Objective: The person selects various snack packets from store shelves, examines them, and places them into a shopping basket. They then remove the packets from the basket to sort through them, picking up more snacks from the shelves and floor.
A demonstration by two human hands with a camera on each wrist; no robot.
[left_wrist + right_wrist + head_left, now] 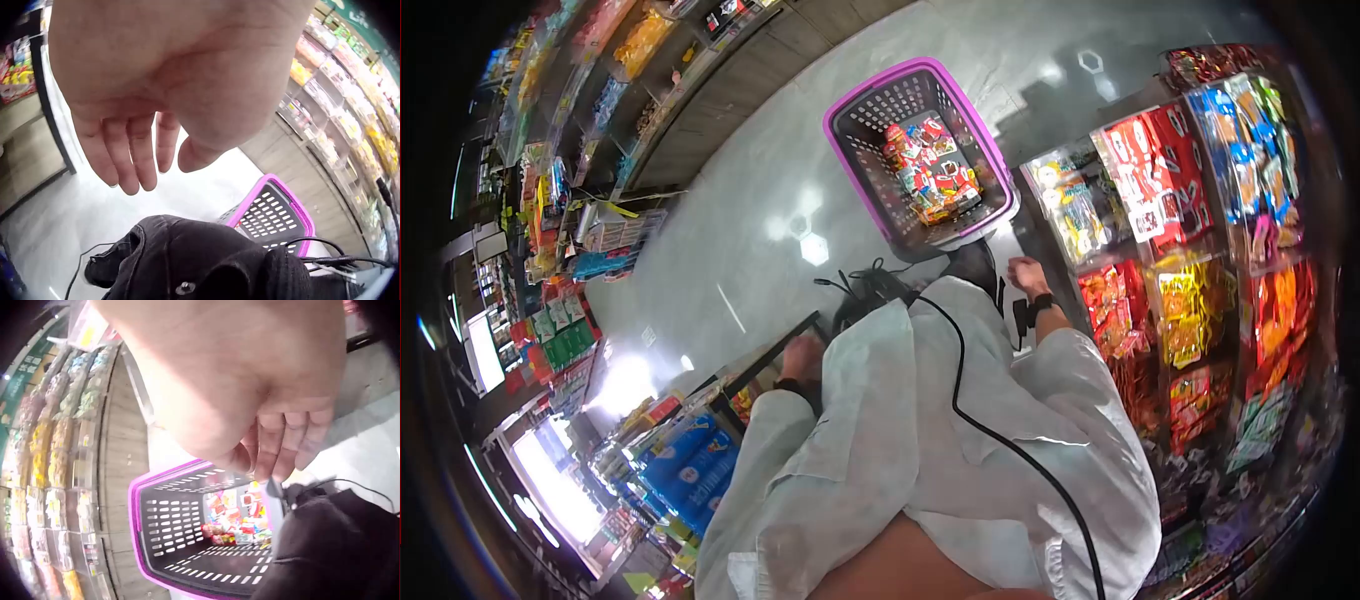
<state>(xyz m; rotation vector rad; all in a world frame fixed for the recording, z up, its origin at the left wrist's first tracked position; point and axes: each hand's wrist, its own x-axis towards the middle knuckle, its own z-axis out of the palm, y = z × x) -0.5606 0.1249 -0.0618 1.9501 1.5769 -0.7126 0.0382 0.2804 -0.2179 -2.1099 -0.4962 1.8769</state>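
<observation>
My left hand (803,357) hangs at my side near the dark edge of a low shelf, holding nothing. In the left wrist view the fingers (142,150) hang loosely, bare floor behind them. On the other side, my right hand (1027,275) hangs loosely curled beside the near end of a shopping basket (840,160). The right wrist view shows that hand empty too, its fingers (294,440) overlapping the basket's rim in view. The basket is grey and perforated with a purple rim, and stands in front of my feet. Red and colourful snack packets (930,170) lie in its bottom.
A rack of bagged snacks (1155,180) runs close along my right. Wooden shelving with clear bins (645,45) curves round the far left. Blue packs (690,475) stand low on my left. A black cable (1000,435) hangs down my shirt. Glossy grey floor (750,220) lies between.
</observation>
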